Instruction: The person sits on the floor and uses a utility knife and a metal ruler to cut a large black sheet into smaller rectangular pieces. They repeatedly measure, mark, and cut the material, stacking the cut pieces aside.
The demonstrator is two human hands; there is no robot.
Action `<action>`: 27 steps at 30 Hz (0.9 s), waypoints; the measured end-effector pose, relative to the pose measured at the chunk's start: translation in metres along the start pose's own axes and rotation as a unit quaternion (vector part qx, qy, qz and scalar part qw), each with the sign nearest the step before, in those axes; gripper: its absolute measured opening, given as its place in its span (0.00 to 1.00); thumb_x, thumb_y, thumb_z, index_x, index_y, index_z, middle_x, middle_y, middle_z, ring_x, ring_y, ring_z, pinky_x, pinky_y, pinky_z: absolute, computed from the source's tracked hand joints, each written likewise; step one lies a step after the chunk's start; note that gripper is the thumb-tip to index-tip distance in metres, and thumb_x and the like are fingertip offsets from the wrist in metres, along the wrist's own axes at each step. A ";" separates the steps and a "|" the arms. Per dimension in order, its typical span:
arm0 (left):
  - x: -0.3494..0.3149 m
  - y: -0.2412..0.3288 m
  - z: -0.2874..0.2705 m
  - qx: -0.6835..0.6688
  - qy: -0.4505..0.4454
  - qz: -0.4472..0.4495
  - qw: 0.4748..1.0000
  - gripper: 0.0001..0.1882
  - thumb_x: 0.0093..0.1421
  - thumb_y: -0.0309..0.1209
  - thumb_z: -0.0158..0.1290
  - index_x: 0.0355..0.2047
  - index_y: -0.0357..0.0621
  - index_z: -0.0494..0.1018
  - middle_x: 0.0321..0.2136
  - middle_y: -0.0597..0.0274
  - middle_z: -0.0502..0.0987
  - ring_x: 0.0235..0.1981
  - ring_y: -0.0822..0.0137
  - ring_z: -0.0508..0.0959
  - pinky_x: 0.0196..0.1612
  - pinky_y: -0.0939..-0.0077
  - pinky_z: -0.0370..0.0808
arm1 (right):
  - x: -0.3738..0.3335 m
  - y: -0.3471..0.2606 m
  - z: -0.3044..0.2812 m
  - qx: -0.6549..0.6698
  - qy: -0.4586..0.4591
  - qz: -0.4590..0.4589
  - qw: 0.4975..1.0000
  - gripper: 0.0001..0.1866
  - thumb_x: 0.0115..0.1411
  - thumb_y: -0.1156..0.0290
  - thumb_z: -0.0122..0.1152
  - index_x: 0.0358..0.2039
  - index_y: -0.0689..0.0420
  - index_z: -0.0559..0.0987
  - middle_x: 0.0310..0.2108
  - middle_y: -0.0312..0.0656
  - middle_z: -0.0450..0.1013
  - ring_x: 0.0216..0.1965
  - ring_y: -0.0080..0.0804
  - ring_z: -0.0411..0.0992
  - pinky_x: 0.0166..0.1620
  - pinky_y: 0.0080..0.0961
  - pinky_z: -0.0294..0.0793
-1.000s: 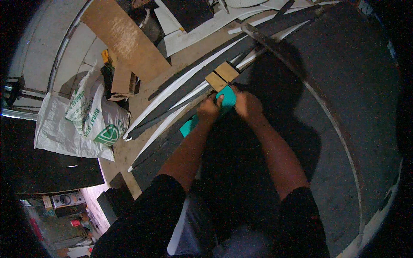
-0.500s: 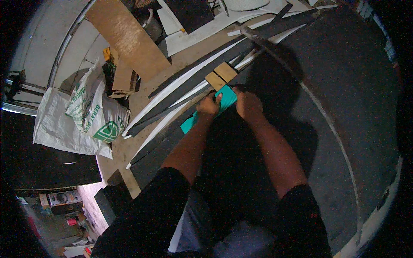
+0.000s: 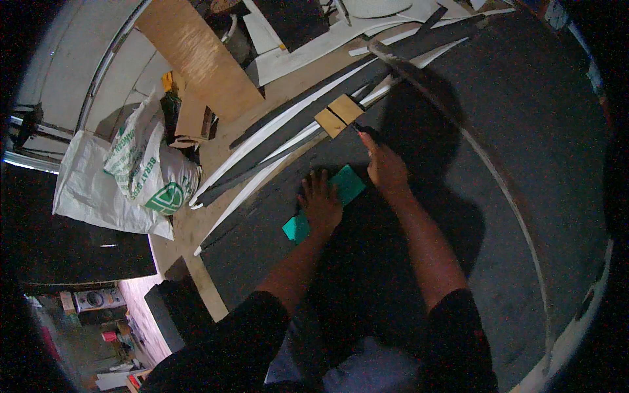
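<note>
A green rectangular strip (image 3: 349,186) lies slantwise on a large dark grey sheet (image 3: 262,242). My left hand (image 3: 321,202) rests flat across its middle, fingers spread, so both ends of the strip show. Farther right, my right hand (image 3: 386,167) has its fingers closed around a thin dark tool (image 3: 357,128), mostly hidden in the grip, with a reddish spot near the fingertip. The tool's end reaches the near edge of a tan block (image 3: 339,116), which has a dark line across it and lies near the sheet's far edge.
Curved dark and white offcut strips (image 3: 288,145) lie beyond the sheet. A long thin curved strip (image 3: 488,160) runs over its right side. At the left are a white woven sack (image 3: 147,173), a brown board (image 3: 200,56) and folded cardboard (image 3: 192,122).
The green strip has come nearer to me, away from the tan block. My left hand has gone from gripping it to lying flat on it. My right hand has left it and holds the tool.
</note>
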State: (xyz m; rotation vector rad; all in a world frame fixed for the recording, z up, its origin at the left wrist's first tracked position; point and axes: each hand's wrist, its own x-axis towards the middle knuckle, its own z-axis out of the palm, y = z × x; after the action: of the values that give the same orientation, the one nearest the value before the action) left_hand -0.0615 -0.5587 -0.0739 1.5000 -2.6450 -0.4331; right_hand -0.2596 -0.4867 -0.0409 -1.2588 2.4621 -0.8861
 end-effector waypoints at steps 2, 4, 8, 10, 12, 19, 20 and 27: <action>0.001 0.002 -0.001 -0.003 -0.006 -0.005 1.000 0.32 0.75 0.50 0.36 0.75 0.53 0.55 0.76 0.50 0.50 0.76 0.40 0.47 0.72 0.27 0.44 | 0.011 -0.001 0.008 -0.024 0.036 -0.034 0.998 0.34 0.63 0.75 0.58 0.69 0.35 0.68 0.38 0.51 0.78 0.38 0.55 0.79 0.40 0.52 0.79; 0.002 0.002 0.001 0.019 0.012 0.006 1.000 0.32 0.75 0.51 0.35 0.75 0.53 0.55 0.76 0.50 0.50 0.76 0.40 0.47 0.72 0.27 0.44 | 0.017 0.000 0.015 -0.035 0.047 -0.043 0.997 0.33 0.64 0.75 0.58 0.68 0.36 0.70 0.38 0.51 0.78 0.37 0.55 0.78 0.40 0.52 0.78; 0.000 -0.002 0.006 0.024 0.023 0.019 0.999 0.32 0.75 0.50 0.35 0.75 0.53 0.55 0.76 0.49 0.50 0.76 0.39 0.47 0.71 0.27 0.45 | 0.021 0.008 0.024 -0.022 0.037 -0.051 0.998 0.31 0.64 0.74 0.57 0.68 0.38 0.71 0.38 0.52 0.78 0.38 0.55 0.78 0.41 0.50 0.78; 0.000 -0.004 0.007 0.023 0.026 0.023 0.999 0.32 0.75 0.50 0.35 0.75 0.53 0.55 0.76 0.49 0.50 0.76 0.39 0.48 0.71 0.28 0.46 | 0.022 0.010 0.027 -0.012 0.039 -0.058 0.997 0.30 0.65 0.74 0.56 0.68 0.39 0.71 0.39 0.53 0.78 0.39 0.55 0.78 0.42 0.50 0.78; 0.001 -0.005 0.008 0.026 0.029 0.021 0.999 0.32 0.75 0.50 0.36 0.75 0.53 0.55 0.76 0.49 0.50 0.76 0.39 0.49 0.72 0.28 0.47 | 0.022 0.011 0.029 -0.012 0.038 -0.047 0.998 0.29 0.66 0.73 0.55 0.67 0.39 0.72 0.40 0.54 0.78 0.39 0.55 0.78 0.42 0.50 0.78; 0.003 -0.004 0.010 0.035 0.043 0.016 0.998 0.32 0.75 0.50 0.37 0.75 0.54 0.56 0.75 0.48 0.52 0.75 0.38 0.51 0.71 0.29 0.48 | 0.023 0.003 0.027 -0.013 0.025 -0.044 0.999 0.30 0.65 0.74 0.55 0.68 0.39 0.70 0.39 0.54 0.78 0.40 0.56 0.79 0.44 0.52 0.79; 0.003 -0.004 0.010 0.035 0.044 0.017 0.998 0.32 0.75 0.50 0.37 0.74 0.53 0.56 0.75 0.48 0.53 0.75 0.38 0.52 0.71 0.29 0.49 | 0.023 0.002 0.026 -0.023 0.018 -0.037 0.999 0.31 0.65 0.74 0.55 0.68 0.38 0.70 0.40 0.54 0.77 0.40 0.57 0.79 0.44 0.52 0.79; 0.001 -0.005 0.011 0.016 0.058 0.019 0.998 0.32 0.74 0.50 0.38 0.73 0.53 0.58 0.75 0.48 0.54 0.75 0.37 0.52 0.70 0.27 0.50 | 0.024 -0.005 0.024 -0.062 -0.002 -0.024 0.998 0.38 0.59 0.76 0.56 0.70 0.37 0.67 0.41 0.55 0.77 0.40 0.59 0.79 0.44 0.54 0.80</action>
State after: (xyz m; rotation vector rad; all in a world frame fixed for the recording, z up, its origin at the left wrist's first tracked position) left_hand -0.0602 -0.5601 -0.0862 1.4333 -2.5981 -0.2913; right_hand -0.2595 -0.5175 -0.0560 -1.3637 2.5288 -0.7505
